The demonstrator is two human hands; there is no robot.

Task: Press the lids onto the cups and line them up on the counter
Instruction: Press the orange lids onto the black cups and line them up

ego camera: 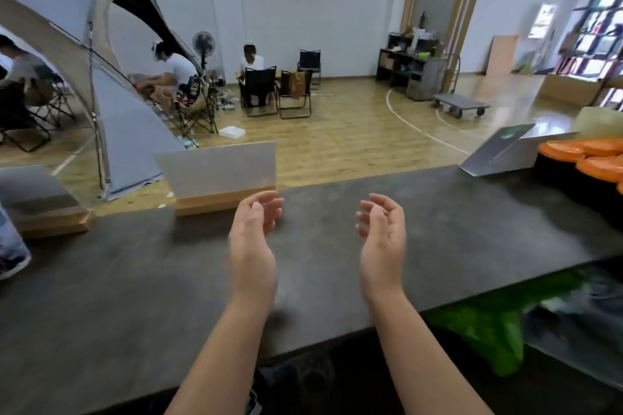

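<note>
Hovering above the dark bench (pixel 472 229): left hand (pixel 253 236) and right hand (pixel 382 236), fingers loosely curled, empty, palms facing, likely poised between cups. Far right of right hand, orange lids (pixel 573 150) on dark cups (pixel 553 175).

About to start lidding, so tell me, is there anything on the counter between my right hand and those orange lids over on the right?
Nothing visible. The right hand hovers empty over the counter, and the dark stretch toward the orange lids at the right edge looks bare.
</note>
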